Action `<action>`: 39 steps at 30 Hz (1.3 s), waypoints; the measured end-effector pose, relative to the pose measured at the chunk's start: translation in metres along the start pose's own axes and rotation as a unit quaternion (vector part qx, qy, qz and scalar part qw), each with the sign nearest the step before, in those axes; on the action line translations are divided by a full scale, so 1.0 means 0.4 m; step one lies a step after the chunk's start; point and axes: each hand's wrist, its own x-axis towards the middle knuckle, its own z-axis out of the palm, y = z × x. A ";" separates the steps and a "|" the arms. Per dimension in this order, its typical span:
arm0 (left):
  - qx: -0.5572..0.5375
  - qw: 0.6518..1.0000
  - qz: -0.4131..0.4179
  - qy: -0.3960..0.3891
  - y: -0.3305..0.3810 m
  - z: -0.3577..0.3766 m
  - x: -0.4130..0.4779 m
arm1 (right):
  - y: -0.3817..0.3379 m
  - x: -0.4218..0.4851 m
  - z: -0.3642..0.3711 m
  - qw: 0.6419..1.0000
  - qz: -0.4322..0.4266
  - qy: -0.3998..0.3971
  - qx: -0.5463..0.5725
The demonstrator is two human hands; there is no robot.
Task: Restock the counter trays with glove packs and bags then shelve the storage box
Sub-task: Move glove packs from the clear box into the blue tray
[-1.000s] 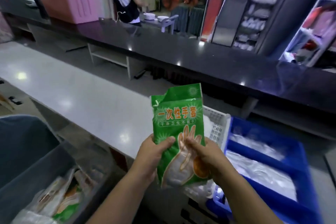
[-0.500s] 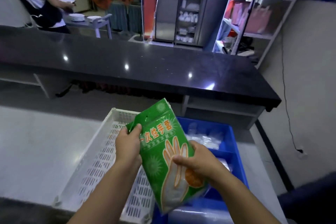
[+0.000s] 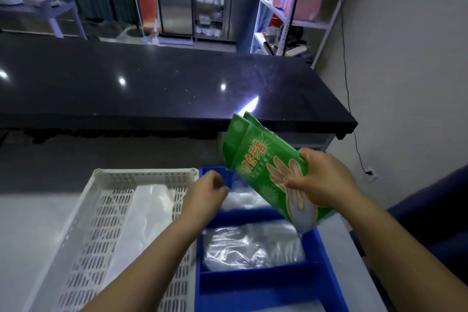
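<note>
A glossy black counter (image 3: 152, 83) is spanning the background. Nearer, a white perforated plastic tray (image 3: 83, 235) is sitting beside a blue compartmented tray (image 3: 253, 284) holding crinkled clear bags (image 3: 250, 246). The right hand (image 3: 320, 180) is gripping a shiny green glove pack (image 3: 255, 159), tilted above the blue tray. The left hand (image 3: 206, 191) is curling loosely over its far compartment, apart from the pack, fingers half closed on nothing.

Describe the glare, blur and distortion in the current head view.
Head view: ceiling lights glare as bright spots on the black counter; the left hand is motion-blurred, the right hand and green pack sharper; the clear bags in the blue tray shine; the wide lens bends the shelf and counter edges; the background is dim and soft.
</note>
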 end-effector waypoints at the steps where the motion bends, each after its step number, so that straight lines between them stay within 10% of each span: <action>1: 0.082 0.995 0.046 -0.033 0.004 0.020 0.008 | 0.010 0.012 -0.005 1.000 -0.009 0.017 -0.017; 5: 0.261 0.939 0.155 -0.162 0.021 0.097 0.052 | 0.039 0.055 -0.013 0.995 -0.054 0.047 -0.076; 11: 0.316 0.913 0.087 -0.242 0.017 0.175 0.107 | 0.081 0.104 -0.014 0.987 -0.103 0.066 -0.106; 23: 0.383 0.902 0.012 -0.197 0.066 0.205 0.102 | 0.123 0.167 0.013 0.986 -0.145 0.044 -0.074; 39: 0.379 0.863 0.333 -0.014 0.073 0.076 -0.127 | -0.007 0.216 0.145 0.947 -0.271 -0.078 -0.155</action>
